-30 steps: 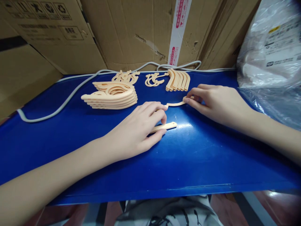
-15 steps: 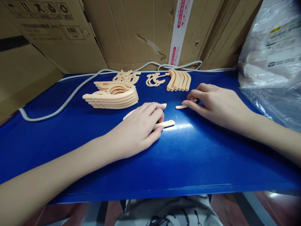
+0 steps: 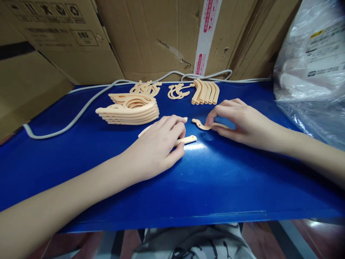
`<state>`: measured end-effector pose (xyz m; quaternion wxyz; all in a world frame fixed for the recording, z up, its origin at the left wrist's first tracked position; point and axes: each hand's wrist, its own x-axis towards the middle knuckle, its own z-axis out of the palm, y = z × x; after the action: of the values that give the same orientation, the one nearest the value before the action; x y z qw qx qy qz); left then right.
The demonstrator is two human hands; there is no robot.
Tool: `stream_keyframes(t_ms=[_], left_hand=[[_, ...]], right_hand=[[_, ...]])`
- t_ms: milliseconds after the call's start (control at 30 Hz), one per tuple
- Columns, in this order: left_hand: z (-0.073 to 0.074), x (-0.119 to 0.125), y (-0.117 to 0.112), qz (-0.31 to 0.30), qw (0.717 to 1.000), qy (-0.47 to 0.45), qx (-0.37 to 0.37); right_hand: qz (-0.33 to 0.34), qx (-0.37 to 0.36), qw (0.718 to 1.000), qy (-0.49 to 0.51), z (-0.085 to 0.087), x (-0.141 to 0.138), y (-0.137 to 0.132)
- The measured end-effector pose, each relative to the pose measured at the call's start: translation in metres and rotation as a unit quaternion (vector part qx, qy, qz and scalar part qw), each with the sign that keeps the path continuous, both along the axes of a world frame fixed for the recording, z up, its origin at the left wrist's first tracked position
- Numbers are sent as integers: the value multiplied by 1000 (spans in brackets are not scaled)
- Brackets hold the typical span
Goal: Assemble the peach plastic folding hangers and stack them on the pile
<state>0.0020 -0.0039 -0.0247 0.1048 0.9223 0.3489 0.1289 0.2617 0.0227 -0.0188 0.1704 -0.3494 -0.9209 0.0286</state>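
Note:
My left hand rests low over the table, its fingers curled round a cream plastic hanger part. The part's straight end with a small hole sticks out past the thumb, and the palm hides much of it. Facing it, my right hand pinches a slim curved hanger hook between thumb and fingers. Its wavy, holed end points left towards my left hand, and a small gap separates the two pieces. Behind my left hand stands a stack of folded plastic hangers.
Loose hooks lie in two piles, one pile behind the stack and another pile further right. Beside them is a row of curved arms. A grey cable crosses the blue table. Cardboard boxes and a plastic bag border it.
My right hand has shifted slightly left and nearer, and the hook in it has turned so that its wavy end shows. My left hand has drawn back a little to the left with its part.

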Motion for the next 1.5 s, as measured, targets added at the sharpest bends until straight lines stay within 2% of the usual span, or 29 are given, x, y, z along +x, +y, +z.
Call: stream_keyframes(t_ms=[267,500,733,967,1133,1500], left_hand=[[-1,-1,1,2,1000,1,5],[-2,0,0,8,1000,8,21],[-5,2,0,6,1000,8,11],[-5,3,0,-5,1000,-26,0],[-5,3,-1,-4,998,-57,-4],[-6,5,-1,-17,996,-84,1]], right_hand=[[22,20,1000,-2,3,1,-1],[-41,44,998,-24,-9,-6,-5],[-28,-29,996,81,-11,-6,-3],[-22,-90,987,135,-5,-10,-10],[-37,-80,992,94,-1,-10,-18],[-16,-108,994,-3,2,-16,-24]])
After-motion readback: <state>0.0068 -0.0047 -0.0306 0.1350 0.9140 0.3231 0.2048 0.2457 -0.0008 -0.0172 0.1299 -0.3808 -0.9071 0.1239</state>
